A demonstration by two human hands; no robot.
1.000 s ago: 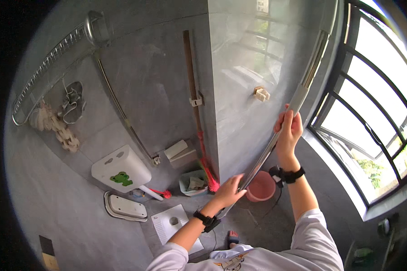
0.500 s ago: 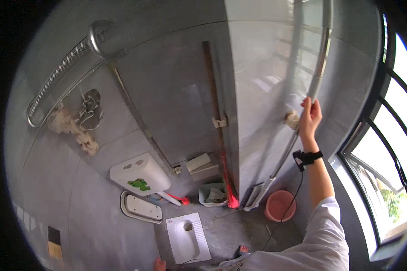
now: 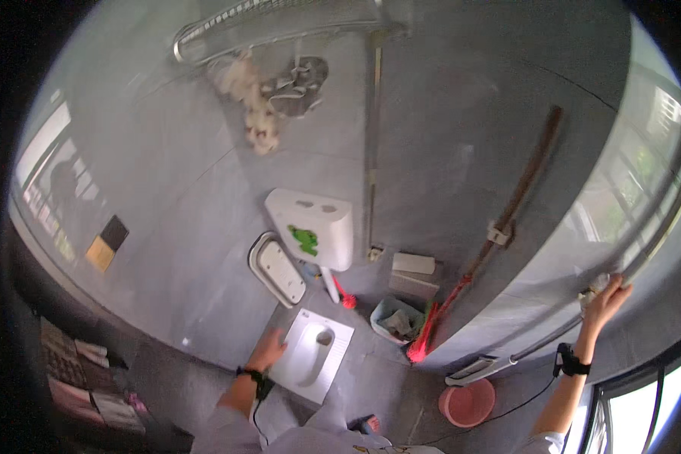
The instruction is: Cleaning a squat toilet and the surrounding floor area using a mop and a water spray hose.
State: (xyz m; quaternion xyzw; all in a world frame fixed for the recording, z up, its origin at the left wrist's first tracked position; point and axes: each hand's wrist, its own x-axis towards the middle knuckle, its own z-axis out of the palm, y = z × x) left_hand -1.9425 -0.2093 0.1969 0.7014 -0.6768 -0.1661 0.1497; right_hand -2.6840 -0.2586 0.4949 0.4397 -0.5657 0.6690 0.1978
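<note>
At the right wall, my right hand (image 3: 604, 304) is closed round the pole of a long-handled mop (image 3: 541, 338), beside a small wall clip (image 3: 594, 291). The pole slants from the upper right down to a flat mop head (image 3: 473, 370) near the floor. My left hand (image 3: 268, 351) hangs beside the white squat toilet (image 3: 340, 356); it is slightly blurred, its fingers look apart, and nothing shows in it. Both wrists wear black straps with cables.
A pink bucket (image 3: 467, 402) stands by the mop head. A red broom (image 3: 473, 268) hangs in a wall clip near a waste bin (image 3: 383, 327). The white cistern (image 3: 312, 227), a toilet brush (image 3: 346, 300) and a metal rack (image 3: 280, 29) line the wall. A window (image 3: 635, 412) is at lower right.
My view has swung left, so the room has shifted right in the picture. My left hand has come further into view beside the toilet. My right hand stays on the mop pole.
</note>
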